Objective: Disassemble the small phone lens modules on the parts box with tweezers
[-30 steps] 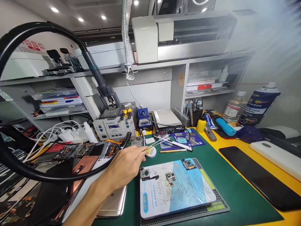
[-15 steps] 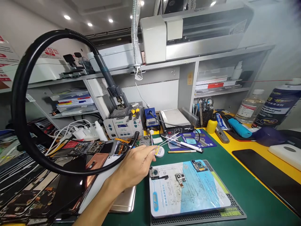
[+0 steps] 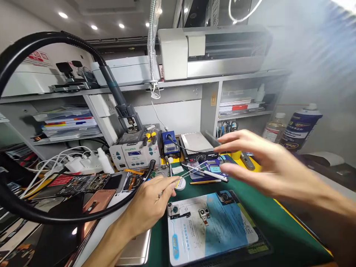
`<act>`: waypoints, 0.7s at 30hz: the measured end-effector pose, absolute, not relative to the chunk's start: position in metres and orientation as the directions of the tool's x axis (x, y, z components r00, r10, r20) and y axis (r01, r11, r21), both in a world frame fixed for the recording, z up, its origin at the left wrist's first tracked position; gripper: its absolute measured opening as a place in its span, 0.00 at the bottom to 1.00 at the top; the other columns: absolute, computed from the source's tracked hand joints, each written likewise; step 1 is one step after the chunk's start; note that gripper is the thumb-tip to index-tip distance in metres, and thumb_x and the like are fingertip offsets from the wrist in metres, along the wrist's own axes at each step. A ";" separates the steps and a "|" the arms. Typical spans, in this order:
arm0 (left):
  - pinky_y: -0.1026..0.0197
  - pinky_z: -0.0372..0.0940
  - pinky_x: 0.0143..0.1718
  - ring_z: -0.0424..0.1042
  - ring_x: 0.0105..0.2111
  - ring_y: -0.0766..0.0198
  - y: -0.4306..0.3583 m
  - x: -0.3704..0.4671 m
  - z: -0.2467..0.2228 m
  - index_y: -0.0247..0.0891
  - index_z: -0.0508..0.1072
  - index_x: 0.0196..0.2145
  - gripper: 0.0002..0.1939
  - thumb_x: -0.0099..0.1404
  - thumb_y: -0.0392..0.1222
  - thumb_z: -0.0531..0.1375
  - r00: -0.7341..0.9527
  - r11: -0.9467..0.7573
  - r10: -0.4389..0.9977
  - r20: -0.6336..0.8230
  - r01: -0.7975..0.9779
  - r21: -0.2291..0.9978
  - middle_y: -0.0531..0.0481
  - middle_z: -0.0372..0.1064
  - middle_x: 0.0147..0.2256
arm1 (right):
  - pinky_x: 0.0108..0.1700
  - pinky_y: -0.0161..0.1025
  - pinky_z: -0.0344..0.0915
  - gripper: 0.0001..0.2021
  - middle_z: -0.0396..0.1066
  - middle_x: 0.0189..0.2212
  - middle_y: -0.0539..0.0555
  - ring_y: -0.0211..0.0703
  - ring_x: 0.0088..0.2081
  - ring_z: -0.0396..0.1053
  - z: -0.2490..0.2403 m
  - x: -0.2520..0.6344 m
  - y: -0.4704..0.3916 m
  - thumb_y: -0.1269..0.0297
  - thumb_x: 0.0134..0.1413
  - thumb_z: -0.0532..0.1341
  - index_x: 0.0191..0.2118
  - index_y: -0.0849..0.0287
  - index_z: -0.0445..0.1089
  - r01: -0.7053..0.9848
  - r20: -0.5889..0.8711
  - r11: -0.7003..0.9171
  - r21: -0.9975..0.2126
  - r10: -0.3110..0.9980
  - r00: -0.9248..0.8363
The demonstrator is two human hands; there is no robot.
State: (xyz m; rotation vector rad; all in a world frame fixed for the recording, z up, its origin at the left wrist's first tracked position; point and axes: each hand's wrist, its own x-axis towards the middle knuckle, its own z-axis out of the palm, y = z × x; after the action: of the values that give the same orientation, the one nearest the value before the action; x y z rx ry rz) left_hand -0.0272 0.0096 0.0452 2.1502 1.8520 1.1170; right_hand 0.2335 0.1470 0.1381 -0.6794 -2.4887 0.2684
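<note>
My left hand [image 3: 154,200] is closed on metal tweezers [image 3: 191,171], whose two tips are apart and point up and right. My right hand [image 3: 258,167], blurred by motion, is raised at the right with thumb and fingers spread and nothing between them. Below the hands lies a white and blue pad [image 3: 194,237] on a dark mat. On the pad sit a small camera module [image 3: 204,213] in the middle, another module [image 3: 175,210] at the upper left and a larger one [image 3: 225,197] at the upper right.
A thick black hose [image 3: 55,218] loops across the left side. Phone parts and a circuit board [image 3: 83,184] lie at the left. Behind stand a grey hot-air station [image 3: 135,154], a soldering unit [image 3: 170,142] and a flat heating plate [image 3: 196,142]. A blue spray can [image 3: 300,128] stands at the right.
My right hand has come into view from the right, open. The view has turned a little, so the bench things sit further left. My left hand still holds the tweezers.
</note>
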 end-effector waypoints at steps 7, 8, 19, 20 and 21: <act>0.61 0.66 0.40 0.73 0.35 0.64 0.012 -0.029 0.040 0.46 0.76 0.57 0.17 0.77 0.44 0.52 0.005 -0.242 0.904 0.427 0.829 0.504 0.52 0.76 0.34 | 0.40 0.39 0.68 0.20 0.80 0.42 0.54 0.51 0.42 0.75 0.112 0.213 0.173 0.50 0.57 0.67 0.50 0.57 0.80 0.358 0.070 0.640 -0.680 0.542 -0.837; 0.62 0.66 0.39 0.73 0.34 0.65 0.012 -0.029 0.040 0.47 0.76 0.57 0.17 0.77 0.44 0.52 0.003 -0.238 0.907 0.420 0.827 0.509 0.53 0.76 0.34 | 0.36 0.38 0.66 0.18 0.80 0.36 0.53 0.48 0.37 0.74 0.109 0.212 0.175 0.51 0.58 0.66 0.47 0.58 0.82 0.357 0.056 0.625 -0.694 0.542 -0.838; 0.67 0.69 0.35 0.75 0.32 0.67 0.010 -0.026 0.054 0.45 0.79 0.45 0.14 0.74 0.51 0.55 -0.157 -0.093 0.946 0.285 0.709 0.699 0.55 0.77 0.31 | 0.29 0.37 0.68 0.16 0.72 0.25 0.51 0.41 0.27 0.70 0.084 0.217 0.194 0.52 0.57 0.67 0.33 0.63 0.79 0.184 0.048 0.362 -0.914 0.546 -0.837; 0.67 0.69 0.34 0.74 0.31 0.67 0.011 -0.026 0.056 0.44 0.78 0.43 0.15 0.74 0.52 0.55 -0.172 -0.082 0.947 0.272 0.688 0.721 0.55 0.77 0.31 | 0.30 0.38 0.69 0.17 0.73 0.24 0.51 0.41 0.26 0.70 0.083 0.217 0.195 0.51 0.56 0.67 0.33 0.63 0.78 0.168 0.055 0.347 -0.923 0.549 -0.834; 0.67 0.69 0.34 0.74 0.30 0.67 0.012 -0.025 0.057 0.43 0.78 0.41 0.16 0.74 0.53 0.55 -0.190 -0.072 0.946 0.263 0.669 0.740 0.54 0.77 0.31 | 0.30 0.38 0.70 0.17 0.73 0.24 0.51 0.41 0.26 0.71 0.083 0.218 0.197 0.51 0.56 0.68 0.33 0.63 0.78 0.156 0.060 0.336 -0.929 0.553 -0.831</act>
State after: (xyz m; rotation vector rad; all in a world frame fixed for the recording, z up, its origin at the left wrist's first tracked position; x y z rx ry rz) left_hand -0.0251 0.0115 0.0573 1.7377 1.8690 1.1367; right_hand 0.2178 0.1968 0.0827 -0.6270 -2.2405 1.4965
